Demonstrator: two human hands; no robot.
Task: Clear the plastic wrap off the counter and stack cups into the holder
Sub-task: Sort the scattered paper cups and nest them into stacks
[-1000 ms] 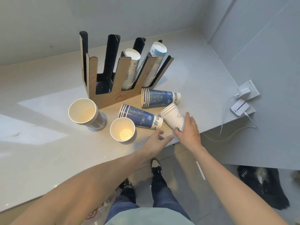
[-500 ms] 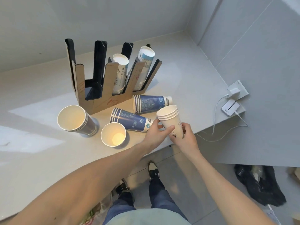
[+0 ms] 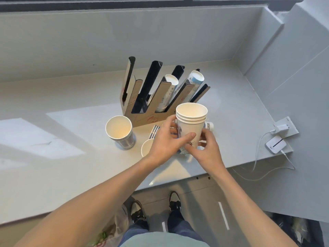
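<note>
Both hands hold an upright stack of white paper cups (image 3: 191, 122) above the counter's front edge. My left hand (image 3: 166, 139) grips its left side and my right hand (image 3: 207, 150) grips its lower right. Behind it stands the cardboard cup holder (image 3: 140, 111) with two slots filled by cup stacks (image 3: 169, 90). A stack of upright cups (image 3: 121, 131) stands left of my hands. A single white cup (image 3: 146, 148) and blue cup stacks (image 3: 154, 131) lying on their sides are mostly hidden by my left hand. No plastic wrap shows on the counter.
The grey counter (image 3: 71, 157) runs left, with walls at the back and right. A wall socket with a white charger (image 3: 283, 129) and a white device (image 3: 276, 144) with a cable sit at the right. The floor, my shoes and a bag lie below.
The white cup stack went from lying on the counter to upright in both hands and is now raised higher, in front of the holder. The view has tilted up.
</note>
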